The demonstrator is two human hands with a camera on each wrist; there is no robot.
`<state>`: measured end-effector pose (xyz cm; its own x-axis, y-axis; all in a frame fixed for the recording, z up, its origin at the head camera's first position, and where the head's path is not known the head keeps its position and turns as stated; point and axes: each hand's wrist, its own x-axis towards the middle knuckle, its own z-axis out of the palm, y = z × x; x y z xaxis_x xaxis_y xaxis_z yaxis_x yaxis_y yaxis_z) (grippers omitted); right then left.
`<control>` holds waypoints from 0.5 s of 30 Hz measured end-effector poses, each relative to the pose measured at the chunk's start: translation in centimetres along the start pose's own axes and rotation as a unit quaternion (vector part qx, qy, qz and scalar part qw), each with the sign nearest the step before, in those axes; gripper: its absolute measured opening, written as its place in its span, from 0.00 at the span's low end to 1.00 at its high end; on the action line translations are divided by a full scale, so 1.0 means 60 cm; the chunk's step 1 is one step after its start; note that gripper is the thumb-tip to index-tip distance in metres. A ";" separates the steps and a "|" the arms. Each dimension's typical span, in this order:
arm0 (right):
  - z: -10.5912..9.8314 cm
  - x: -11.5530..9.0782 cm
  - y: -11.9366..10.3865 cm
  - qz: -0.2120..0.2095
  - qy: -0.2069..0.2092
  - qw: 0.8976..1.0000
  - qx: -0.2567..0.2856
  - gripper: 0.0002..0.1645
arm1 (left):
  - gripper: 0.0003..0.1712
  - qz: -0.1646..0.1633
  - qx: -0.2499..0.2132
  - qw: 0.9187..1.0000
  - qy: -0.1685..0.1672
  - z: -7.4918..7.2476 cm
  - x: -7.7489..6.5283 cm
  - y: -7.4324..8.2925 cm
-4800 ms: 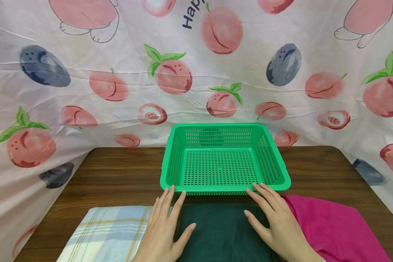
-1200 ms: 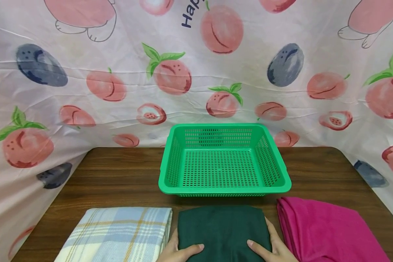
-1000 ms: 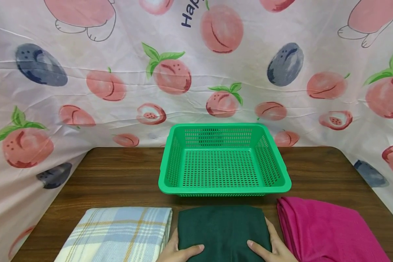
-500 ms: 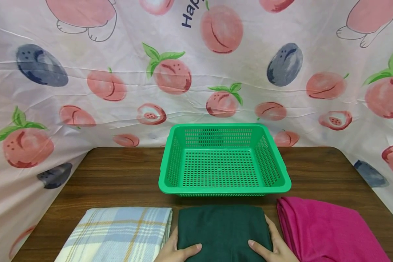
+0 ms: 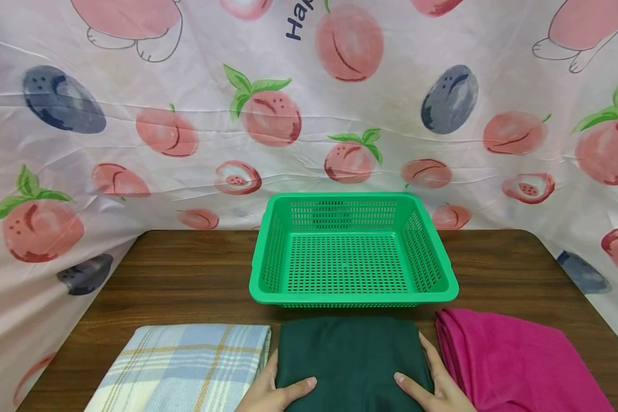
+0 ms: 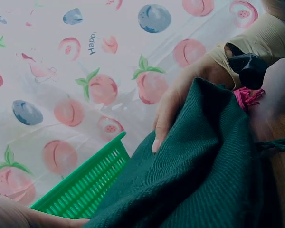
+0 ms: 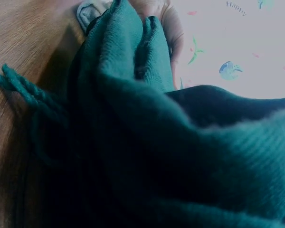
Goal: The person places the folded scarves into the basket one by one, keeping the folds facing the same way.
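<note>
A folded dark green scarf (image 5: 355, 360) is at the near middle of the table, held from both sides. My left hand (image 5: 277, 390) grips its left side, thumb on top and fingers along the edge. On the other side my right hand (image 5: 436, 384) holds it the same way. In the left wrist view the scarf (image 6: 194, 152) bulges in loose folds, with the right hand (image 6: 173, 104) across it. Twisted green fringe (image 7: 28, 95) hangs by the wood in the right wrist view. Both hands' fingertips are mostly hidden by cloth.
Just beyond the scarf stands a green plastic basket (image 5: 352, 298) with nothing in it. A folded plaid scarf (image 5: 185, 366) lies to the left, a folded magenta one (image 5: 520, 363) to the right. A fruit-print curtain (image 5: 309, 114) hangs behind the wooden table (image 5: 185, 274).
Earlier both hands were spread over the cloths; they then took hold of the green scarf's sides. Over the last half second, scarf and hands have risen slightly.
</note>
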<state>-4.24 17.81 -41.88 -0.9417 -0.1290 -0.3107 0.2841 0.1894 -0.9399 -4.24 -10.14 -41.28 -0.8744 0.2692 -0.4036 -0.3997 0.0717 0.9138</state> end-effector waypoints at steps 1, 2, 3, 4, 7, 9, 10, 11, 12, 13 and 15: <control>0.000 0.000 -0.001 -0.002 0.001 1.000 -0.004 0.56 | 0.50 0.003 -0.001 1.000 -0.003 -0.001 -0.001 0.001; -0.001 0.001 -0.001 -0.005 0.002 1.000 -0.008 0.55 | 0.50 0.006 -0.001 1.000 -0.004 -0.001 -0.001 0.002; -0.001 0.001 -0.002 -0.005 0.003 1.000 -0.012 0.54 | 0.49 0.009 -0.001 1.000 -0.006 -0.002 -0.002 0.002; -0.002 0.001 -0.002 -0.008 0.003 1.000 -0.018 0.53 | 0.49 0.012 -0.003 1.000 -0.008 -0.002 -0.002 0.003; -0.002 0.001 -0.002 -0.013 0.004 1.000 -0.023 0.51 | 0.48 0.013 -0.005 1.000 -0.009 -0.003 -0.003 0.004; -0.002 0.000 -0.002 -0.014 0.006 1.000 -0.019 0.51 | 0.48 0.013 -0.010 1.000 -0.009 -0.003 -0.004 0.004; -0.002 -0.001 -0.002 -0.015 0.006 1.000 -0.015 0.51 | 0.48 0.013 -0.013 1.000 -0.010 -0.003 -0.005 0.005; -0.002 -0.001 -0.003 -0.015 0.006 1.000 -0.012 0.51 | 0.48 0.013 -0.017 1.000 -0.012 -0.003 -0.006 0.005; -0.001 -0.002 -0.003 -0.017 0.007 1.000 -0.008 0.51 | 0.48 0.011 -0.020 1.000 -0.012 -0.003 -0.006 0.006; -0.001 -0.003 -0.004 -0.017 0.007 1.000 -0.003 0.51 | 0.48 0.011 -0.024 1.000 -0.013 -0.003 -0.007 0.006; -0.001 -0.005 -0.005 -0.022 0.008 1.000 -0.003 0.50 | 0.48 0.010 -0.029 0.999 -0.015 -0.003 -0.009 0.008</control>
<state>-4.03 17.84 -41.49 -0.9562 -0.1214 -0.2665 0.2412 0.1896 -0.9518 -4.00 -10.44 -40.65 -0.8742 0.2981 -0.3832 -0.3984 0.0107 0.9171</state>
